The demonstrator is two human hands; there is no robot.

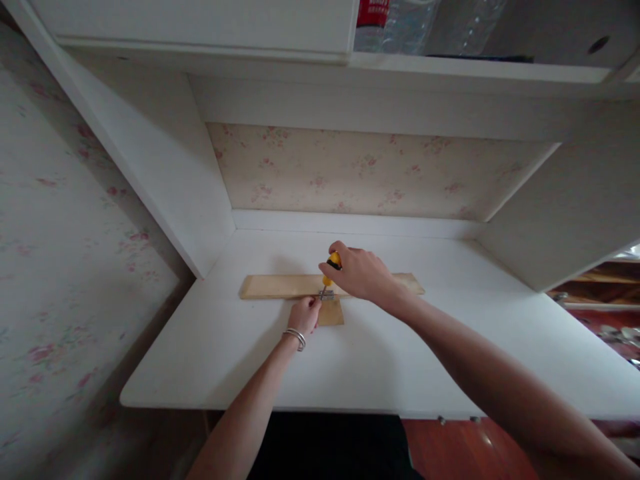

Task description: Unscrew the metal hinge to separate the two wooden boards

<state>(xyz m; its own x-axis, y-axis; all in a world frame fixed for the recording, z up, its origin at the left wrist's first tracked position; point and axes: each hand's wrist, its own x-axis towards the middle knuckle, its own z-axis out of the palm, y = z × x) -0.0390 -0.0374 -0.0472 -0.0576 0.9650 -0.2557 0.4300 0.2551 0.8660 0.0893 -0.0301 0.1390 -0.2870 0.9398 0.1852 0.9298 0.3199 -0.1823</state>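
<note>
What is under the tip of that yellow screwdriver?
The screwdriver, gripped by the right hand, points down at a small metal piece where the long wooden strip meets a shorter block. The left hand covers part of it, hiding any screw.

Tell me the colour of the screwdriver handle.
Yellow with black, on the screwdriver in the right hand; head view.

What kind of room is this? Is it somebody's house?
Probably a room in a home. There is flowery wallpaper, a white built-in desk with a shelf above holding plastic bottles, and a red wooden floor below.
</note>
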